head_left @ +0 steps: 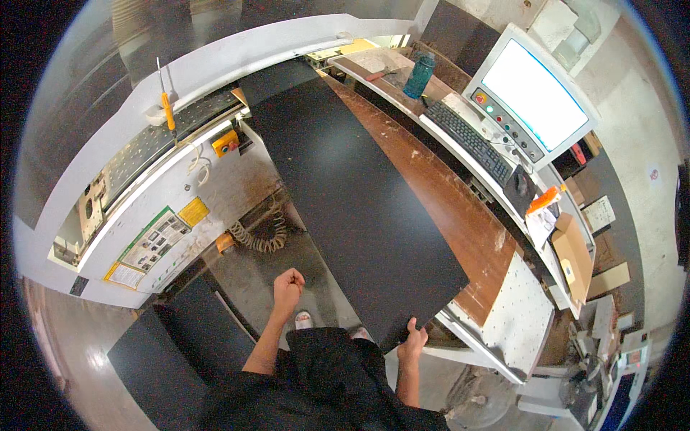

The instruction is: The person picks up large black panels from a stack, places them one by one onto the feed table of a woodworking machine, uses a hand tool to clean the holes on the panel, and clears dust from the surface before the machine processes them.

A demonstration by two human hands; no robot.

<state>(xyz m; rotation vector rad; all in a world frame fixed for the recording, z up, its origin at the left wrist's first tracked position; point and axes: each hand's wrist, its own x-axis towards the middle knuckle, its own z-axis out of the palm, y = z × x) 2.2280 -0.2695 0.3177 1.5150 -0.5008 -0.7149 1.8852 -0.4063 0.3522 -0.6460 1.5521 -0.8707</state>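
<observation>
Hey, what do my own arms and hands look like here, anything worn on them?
Your left hand and right hand are ungloved, with no watch or bracelet visible. Both forearms are bare; black sleeves stop short of them.

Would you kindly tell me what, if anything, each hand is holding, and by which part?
The right hand grips the long black panel by its near end; the left hand, curled, shows nothing held.

No text, label or sign is legible.
</observation>
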